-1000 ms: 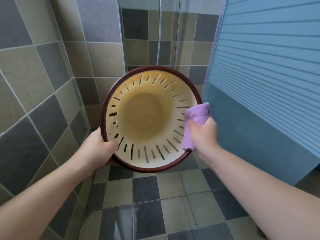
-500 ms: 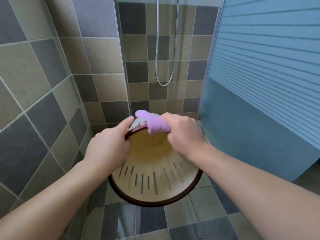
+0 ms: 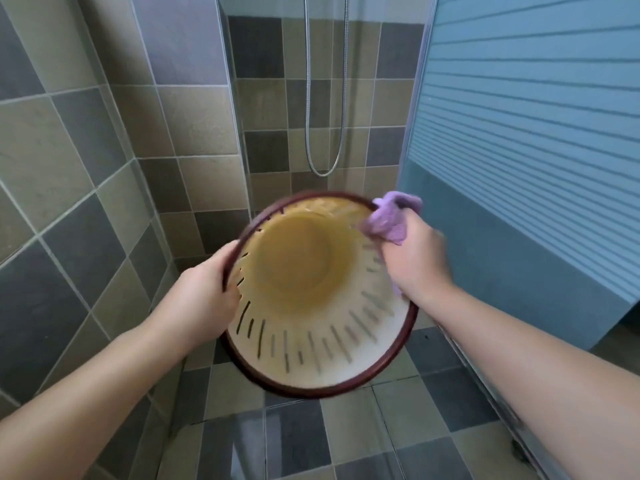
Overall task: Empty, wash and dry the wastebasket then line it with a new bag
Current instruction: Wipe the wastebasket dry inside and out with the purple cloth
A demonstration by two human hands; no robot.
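The wastebasket (image 3: 311, 327) is cream plastic with slotted walls, a dark red rim and a yellowed bottom. It is held in the air with its opening turned toward me. My left hand (image 3: 204, 292) grips the rim on the left side. My right hand (image 3: 415, 261) holds a bunched purple cloth (image 3: 391, 220) against the upper right rim. The basket's inside holds nothing. Both hands and the basket are blurred by motion.
Tiled walls in grey and beige rise at the left and behind. A metal shower hose (image 3: 325, 98) hangs in the corner. A blue striped glass panel (image 3: 536, 133) stands at the right. The tiled floor (image 3: 311, 445) looks wet below.
The basket has tipped back so its opening faces me again. My right hand with the cloth slid from the far top edge to the upper right rim. My left hand shifted to the left rim.
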